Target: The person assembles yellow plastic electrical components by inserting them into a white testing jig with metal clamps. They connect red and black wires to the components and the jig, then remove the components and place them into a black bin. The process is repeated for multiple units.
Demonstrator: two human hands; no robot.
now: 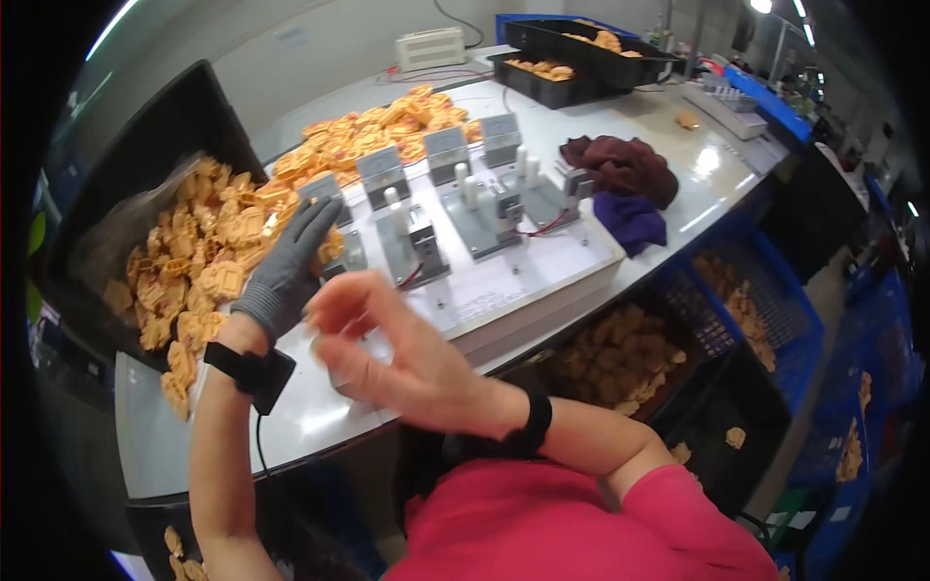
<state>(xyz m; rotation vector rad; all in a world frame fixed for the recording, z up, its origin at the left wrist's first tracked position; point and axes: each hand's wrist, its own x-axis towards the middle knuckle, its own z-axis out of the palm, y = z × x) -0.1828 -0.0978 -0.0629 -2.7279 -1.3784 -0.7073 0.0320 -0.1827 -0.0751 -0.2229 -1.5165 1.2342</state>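
Sitting in black bin (208, 121), orange plastic pieces (218, 276) left of gloved left hand (294, 261): fingers straight, can't tell if gripping. Lone piece (332, 243) just right of it, by leftmost fixture (354, 256), long axis unclear. Left hand's nearer; bare right hand (397, 358) kinda blurry, loosely curled, nothing showing in it.

White workbench (160, 441) under heaped orange pieces (368, 136); fixture board (504, 278); maroon cloth (622, 167); purple cloth (628, 223); black tray (544, 92)
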